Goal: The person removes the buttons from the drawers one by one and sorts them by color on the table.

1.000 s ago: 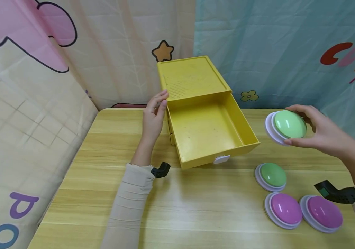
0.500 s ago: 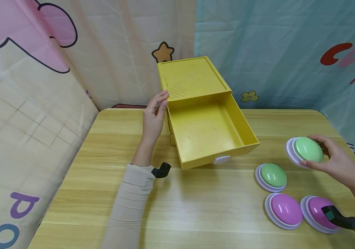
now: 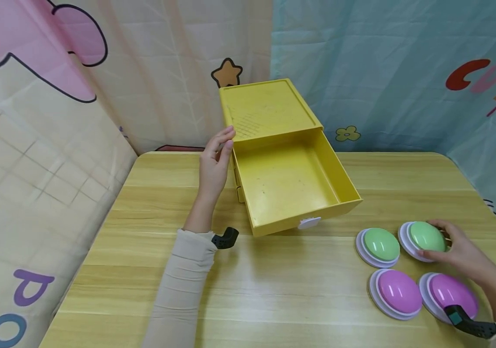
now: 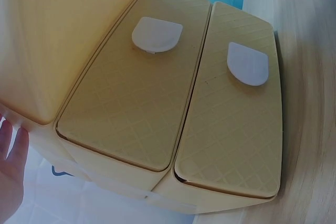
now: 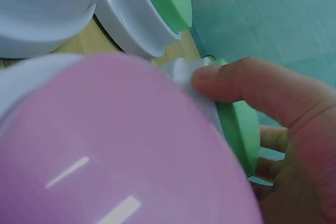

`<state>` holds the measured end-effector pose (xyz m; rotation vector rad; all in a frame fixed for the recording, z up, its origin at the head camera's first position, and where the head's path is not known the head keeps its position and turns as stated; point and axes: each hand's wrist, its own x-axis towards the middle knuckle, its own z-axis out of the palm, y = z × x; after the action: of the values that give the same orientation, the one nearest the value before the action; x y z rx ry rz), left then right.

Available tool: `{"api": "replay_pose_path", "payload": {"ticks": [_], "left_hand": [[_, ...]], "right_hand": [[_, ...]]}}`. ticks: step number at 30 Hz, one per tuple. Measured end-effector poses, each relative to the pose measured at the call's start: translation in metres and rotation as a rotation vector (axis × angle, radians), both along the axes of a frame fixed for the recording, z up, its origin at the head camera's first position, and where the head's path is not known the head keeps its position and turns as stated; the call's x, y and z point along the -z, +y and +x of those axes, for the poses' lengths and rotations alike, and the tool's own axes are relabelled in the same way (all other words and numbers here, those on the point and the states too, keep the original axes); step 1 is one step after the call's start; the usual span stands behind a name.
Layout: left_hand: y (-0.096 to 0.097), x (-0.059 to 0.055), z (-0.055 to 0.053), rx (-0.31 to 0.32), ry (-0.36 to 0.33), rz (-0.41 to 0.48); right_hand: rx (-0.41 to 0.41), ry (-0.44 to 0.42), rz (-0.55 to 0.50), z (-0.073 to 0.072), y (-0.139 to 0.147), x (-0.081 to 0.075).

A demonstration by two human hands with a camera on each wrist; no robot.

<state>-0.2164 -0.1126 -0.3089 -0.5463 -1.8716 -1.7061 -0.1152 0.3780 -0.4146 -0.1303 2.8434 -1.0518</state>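
My right hand (image 3: 463, 253) grips a light green dome button (image 3: 427, 237) with a white base, thumb on its near side and fingers round the far side. It is low at the table, right of another green dome button (image 3: 381, 244). In the right wrist view the thumb presses the white base, partly hidden behind a pink dome button (image 5: 131, 145). My left hand (image 3: 214, 166) touches the front left upper corner of a yellow drawer cabinet (image 3: 269, 108) with extended fingers. The cabinet's top drawer (image 3: 291, 188) is pulled out, with nothing in it.
Two pink buttons stand nearer me, a left one (image 3: 400, 291) and a right one (image 3: 452, 295) partly covered by the wrist camera (image 3: 470, 321). Two closed lower drawers show in the left wrist view, with white handles (image 4: 157, 35). Printed curtains (image 3: 383, 72) hang behind the wooden table (image 3: 143, 270).
My right hand has carried the light green button down and toward me, from beside the open drawer to next to the other green button. The left hand and cabinet have stayed put.
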Motion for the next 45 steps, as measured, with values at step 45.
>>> {"api": "replay_pose_path", "payload": {"ticks": [45], "left_hand": [[0.000,0.001,-0.001,-0.018,0.013,-0.011]], "right_hand": [[-0.355,0.399,-0.251,0.009,-0.198,-0.056]]}}
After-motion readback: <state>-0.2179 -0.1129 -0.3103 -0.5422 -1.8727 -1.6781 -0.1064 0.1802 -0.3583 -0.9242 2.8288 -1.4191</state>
